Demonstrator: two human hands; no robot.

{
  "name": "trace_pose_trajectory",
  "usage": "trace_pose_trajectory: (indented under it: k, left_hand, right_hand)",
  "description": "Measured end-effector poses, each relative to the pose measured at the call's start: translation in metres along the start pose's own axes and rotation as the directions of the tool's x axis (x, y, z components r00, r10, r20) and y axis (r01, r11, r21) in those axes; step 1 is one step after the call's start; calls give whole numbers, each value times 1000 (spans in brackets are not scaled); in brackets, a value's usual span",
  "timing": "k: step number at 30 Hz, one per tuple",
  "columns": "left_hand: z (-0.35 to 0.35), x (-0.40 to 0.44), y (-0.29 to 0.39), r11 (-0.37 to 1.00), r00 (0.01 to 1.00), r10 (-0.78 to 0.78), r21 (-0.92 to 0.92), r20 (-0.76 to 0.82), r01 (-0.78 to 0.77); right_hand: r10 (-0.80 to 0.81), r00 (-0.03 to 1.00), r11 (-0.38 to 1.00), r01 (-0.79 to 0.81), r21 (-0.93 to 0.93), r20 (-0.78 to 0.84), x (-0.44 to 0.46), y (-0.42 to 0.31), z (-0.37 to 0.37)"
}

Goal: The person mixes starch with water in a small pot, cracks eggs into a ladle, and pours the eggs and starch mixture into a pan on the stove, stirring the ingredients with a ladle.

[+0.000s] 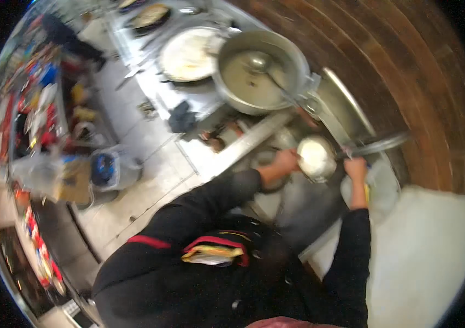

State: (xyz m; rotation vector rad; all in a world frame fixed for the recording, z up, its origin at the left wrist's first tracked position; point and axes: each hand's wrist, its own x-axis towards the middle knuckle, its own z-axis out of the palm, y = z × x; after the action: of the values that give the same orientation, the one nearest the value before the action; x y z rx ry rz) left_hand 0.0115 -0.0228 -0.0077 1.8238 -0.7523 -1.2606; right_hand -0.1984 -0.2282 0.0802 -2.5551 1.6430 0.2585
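Note:
My left hand [283, 165] grips the near-left rim of a small round metal bowl [318, 176] that holds something white. To the bowl's right is my right hand [356, 168], its fingers curled closed. Motion blur hides what they hold, though a short dark piece shows between that hand and the bowl. Just above the right hand, a blurred long metal piece [382, 143] points to the right. Both hands are over a metal sink or basin [311, 205]. Beneath my right wrist lies a pale, translucent container [385, 183].
A large metal pot [227, 90] of cloudy liquid stands ahead, with a ladle [276, 82] in it. Left of it are a wide pan [180, 54] with pale contents and a dark cloth [182, 117]. A white surface [423, 246] lies right; a clear bin [126, 169] stands left.

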Motion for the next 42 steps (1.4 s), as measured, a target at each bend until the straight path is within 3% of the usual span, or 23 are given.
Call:
trace_pose_trajectory:
  k: [1, 2, 3, 4, 5, 10, 13, 15, 19, 21, 25, 28, 30, 31, 32, 34, 39, 42]
  left_hand:
    - [5, 11, -11, 1000, 1000, -12, -14, -2, 12]
    - [0, 7, -2, 974, 997, -51, -218, 49, 61]
    - [-6, 1, 9, 905, 991, -90, -407, 101, 124]
    - [-23, -26, 48, 980, 997, -54, -187, 52, 63]
    - [-15, -12, 32, 964, 996, -59, -257, 65, 74]
    - [4, -26, 27, 969, 998, -56, -241, 21, 59]
    - [-1, -27, 19, 995, 995, -36, -89, 91, 44]
    - [14, -22, 15, 952, 997, -55, -298, 52, 68]
    - [19, -10, 12, 960, 997, -18, -277, 70, 37]
    - [13, -21, 8, 931, 997, -20, -364, 69, 43]
    - [13, -25, 19, 979, 995, -47, -193, 87, 63]
    - [20, -17, 19, 953, 998, 22, -303, 64, -1]
    - [6, -36, 19, 921, 994, -61, -380, 86, 89]
    - [8, -32, 6, 862, 995, -14, -503, 96, 61]
    - [12, -26, -5, 863, 995, -17, -501, 98, 64]
    - [9, -33, 13, 976, 998, -23, -213, 64, 36]
    - [13, -28, 5, 889, 989, -52, -446, 135, 108]
    - [11, -30, 3, 893, 989, -60, -434, 139, 115]
  right_hand:
    - [-41, 999, 998, 41, -38, 5, 10, 10, 14]
    - [81, 993, 980, -64, 186, -87, 1, -6, 1]
    - [9, 994, 933, 32, 357, -113, 28, 17, 40]
    - [46, 979, 900, 45, 434, -198, 20, 2, 27]
    - [-7, 978, 910, 94, 403, -210, 16, -5, 17]
    - [15, 981, 909, 66, 412, -192, -2, -2, 3]
    - [14, 976, 907, 80, 413, -219, 3, -3, 9]
    - [13, 976, 910, 78, 407, -215, 3, -2, 13]
    - [3, 968, 905, 104, 413, -251, -4, -8, -2]
    - [32, 964, 879, 98, 467, -263, -10, -12, -6]
    - [54, 969, 886, 65, 459, -241, -3, -8, 9]
    - [9, 974, 902, 89, 422, -226, -4, -8, -1]
    - [17, 977, 874, 90, 478, -215, -7, -8, -3]
    - [12, 976, 868, 97, 487, -216, -9, -9, -5]
    - [14, 977, 867, 94, 490, -213, -11, -10, -7]
    - [58, 978, 890, 41, 453, -203, -12, -16, -7]
    - [28, 981, 899, 59, 434, -192, -9, -9, -6]
    - [7, 981, 881, 86, 465, -194, -15, -15, -8]
